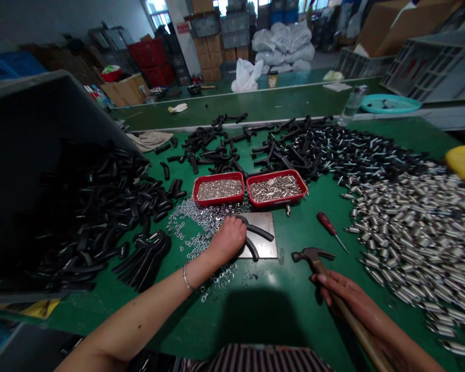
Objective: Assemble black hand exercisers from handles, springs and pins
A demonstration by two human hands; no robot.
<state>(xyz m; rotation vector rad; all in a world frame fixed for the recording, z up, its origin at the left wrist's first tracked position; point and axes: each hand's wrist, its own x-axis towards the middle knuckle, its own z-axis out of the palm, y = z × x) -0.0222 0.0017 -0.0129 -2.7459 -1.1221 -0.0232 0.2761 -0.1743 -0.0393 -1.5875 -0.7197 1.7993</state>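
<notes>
My left hand (229, 238), with a bracelet at the wrist, is closed on a black two-armed plastic part (260, 231) that lies over a metal plate (269, 248). My right hand (341, 290) is wrapped round the wooden handle of a claw hammer (313, 255), whose head is right of the plate. Behind the plate stand a red tray of small rivets (219, 189) and a red tray of longer pins (276, 188). Loose metal rings (196, 222) lie around my left hand. A red-handled screwdriver (327, 223) rests beyond the hammer head.
A large bin (62, 85) tipped on its side spills black parts at the left. A stack of black clamps (143, 258) lies nearer. Metal springs (422, 232) are heaped at the right, with black-handled screws (356, 150) behind. A turquoise basin (390, 103) sits at the back right.
</notes>
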